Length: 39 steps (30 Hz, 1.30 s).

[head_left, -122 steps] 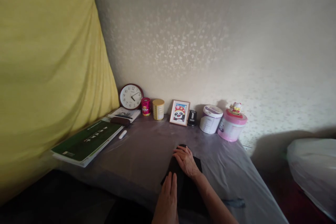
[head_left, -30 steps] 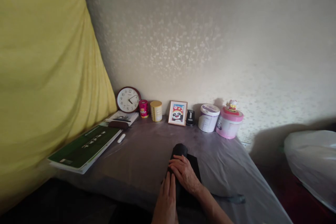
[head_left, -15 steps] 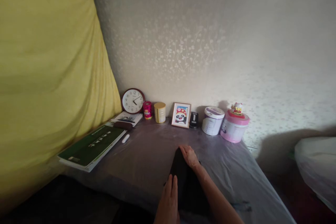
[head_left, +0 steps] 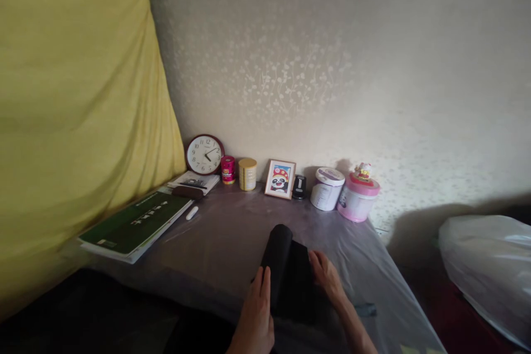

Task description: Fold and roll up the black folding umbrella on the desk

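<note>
A black sheet (head_left: 297, 279), partly rolled up, lies on the table in front of me; I cannot tell whether it is cloth or a soft mat. Its rolled part (head_left: 277, 251) forms a thick tube on the left, and a flat flap spreads to the right. My left hand (head_left: 258, 310) holds the near left side of the tube, fingers long and close together, thumb side low. With fingers bent round the flap's right edge, my right hand (head_left: 326, 276) grips the sheet; its fingertips are partly hidden.
A green book (head_left: 136, 221), a white marker-like piece (head_left: 192, 213) and a brown case (head_left: 187, 192) lie left. Along the wall stand a clock (head_left: 204, 154), several tins and tubs, and a framed panda picture (head_left: 280, 178). A dark strip (head_left: 365, 310) lies right of my forearm.
My right hand has moved from the sheet's far top down to its right edge. A rolled tube and a separate flap now show. The view has shifted slightly right.
</note>
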Tool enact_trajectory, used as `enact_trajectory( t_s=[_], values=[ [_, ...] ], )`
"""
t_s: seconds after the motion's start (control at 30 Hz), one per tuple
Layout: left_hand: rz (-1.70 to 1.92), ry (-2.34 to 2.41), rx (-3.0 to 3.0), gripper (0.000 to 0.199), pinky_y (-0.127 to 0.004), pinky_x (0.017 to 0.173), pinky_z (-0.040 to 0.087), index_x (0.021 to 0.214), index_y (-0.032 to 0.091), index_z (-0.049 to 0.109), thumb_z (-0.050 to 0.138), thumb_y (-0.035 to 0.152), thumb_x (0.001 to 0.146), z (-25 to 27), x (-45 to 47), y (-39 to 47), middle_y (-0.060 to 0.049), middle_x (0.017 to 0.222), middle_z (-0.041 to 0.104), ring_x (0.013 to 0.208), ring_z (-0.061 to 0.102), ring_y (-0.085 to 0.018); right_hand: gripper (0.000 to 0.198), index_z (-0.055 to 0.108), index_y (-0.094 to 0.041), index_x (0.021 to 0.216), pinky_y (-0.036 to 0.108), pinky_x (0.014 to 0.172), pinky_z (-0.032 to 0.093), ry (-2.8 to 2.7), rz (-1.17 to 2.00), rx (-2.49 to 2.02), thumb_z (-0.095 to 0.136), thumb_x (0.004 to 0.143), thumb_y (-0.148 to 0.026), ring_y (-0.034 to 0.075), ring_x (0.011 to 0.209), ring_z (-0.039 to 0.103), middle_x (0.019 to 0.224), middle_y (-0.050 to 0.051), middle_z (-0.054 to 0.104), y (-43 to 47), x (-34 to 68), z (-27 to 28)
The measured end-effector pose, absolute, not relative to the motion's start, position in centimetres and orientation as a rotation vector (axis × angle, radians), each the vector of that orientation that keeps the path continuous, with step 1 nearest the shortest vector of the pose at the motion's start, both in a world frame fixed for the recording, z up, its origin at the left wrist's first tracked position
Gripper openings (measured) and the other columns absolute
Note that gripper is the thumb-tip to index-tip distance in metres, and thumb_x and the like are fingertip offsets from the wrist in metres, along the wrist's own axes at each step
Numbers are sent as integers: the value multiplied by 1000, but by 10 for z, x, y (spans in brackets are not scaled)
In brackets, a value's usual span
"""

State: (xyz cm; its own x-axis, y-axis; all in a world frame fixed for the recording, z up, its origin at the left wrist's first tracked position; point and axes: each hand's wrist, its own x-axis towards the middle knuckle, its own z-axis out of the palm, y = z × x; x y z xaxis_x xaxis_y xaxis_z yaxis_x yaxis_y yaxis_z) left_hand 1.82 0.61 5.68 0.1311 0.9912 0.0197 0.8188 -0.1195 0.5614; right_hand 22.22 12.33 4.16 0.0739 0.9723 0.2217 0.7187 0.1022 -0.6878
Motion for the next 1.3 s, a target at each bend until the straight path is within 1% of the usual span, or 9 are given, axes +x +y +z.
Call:
enact_trajectory(
  t_s=[0.1,0.17,0.37,0.57,0.7,0.83,0.97,1.13,1.3],
  values=[
    [552,1745,1981,83,-37,113,20,141,5,6,34,-8,63,59,18,6,-16,151,9,138,12,-20,44,63,-18,95,30,60,49,-1599,650,-1651,40,78,-51,24,73,66,80,8,70,108,213,40],
    [543,1749,1961,83,-36,113,20,140,5,7,34,-8,64,62,18,5,-16,150,9,138,13,-20,48,63,-16,97,32,63,49,-1565,665,-1645,44,74,-54,25,73,66,75,8,69,101,207,41],
    [535,1741,1922,82,-34,113,19,140,3,7,34,-9,64,68,17,4,-17,150,10,138,12,-19,43,64,-16,96,34,73,50,-1521,640,-1602,53,68,-46,27,83,66,82,10,71,103,188,50],
    [551,1756,1921,83,-33,113,18,140,3,8,37,-7,63,61,14,6,-16,150,11,138,13,-20,51,64,-10,103,34,78,49,-1477,750,-1475,54,68,-46,28,92,64,92,14,70,115,156,64],
    [523,1783,1901,83,-30,112,18,140,4,9,39,-5,63,64,12,7,-15,150,13,137,15,-19,49,63,-9,105,32,78,49,-1471,813,-1444,56,68,-40,26,92,64,95,15,69,122,131,67],
    [454,1819,1930,82,-30,111,19,140,4,9,40,-3,65,67,10,7,-14,150,11,137,17,-19,42,64,-10,102,30,74,49,-1541,785,-1453,57,69,-35,23,84,65,86,12,70,126,116,68],
    [424,1855,1958,82,-33,111,21,140,5,12,42,0,64,65,10,7,-14,150,11,137,18,-22,28,64,-14,93,25,62,47,-1681,735,-1462,58,70,-28,17,66,63,67,2,66,126,109,73],
    [438,1860,1999,80,-38,111,22,140,3,14,43,5,65,60,9,7,-16,149,16,136,21,-24,23,59,-16,93,21,44,41,-1774,998,-1423,50,77,-28,10,44,56,64,-1,66,122,106,78],
    [575,1883,2028,87,-39,110,24,141,6,-3,41,5,66,59,7,2,-14,150,16,136,21,-22,14,60,-20,85,20,52,43,-1885,978,-1354,49,77,-25,9,47,58,69,-2,71,117,105,80]
  ],
)
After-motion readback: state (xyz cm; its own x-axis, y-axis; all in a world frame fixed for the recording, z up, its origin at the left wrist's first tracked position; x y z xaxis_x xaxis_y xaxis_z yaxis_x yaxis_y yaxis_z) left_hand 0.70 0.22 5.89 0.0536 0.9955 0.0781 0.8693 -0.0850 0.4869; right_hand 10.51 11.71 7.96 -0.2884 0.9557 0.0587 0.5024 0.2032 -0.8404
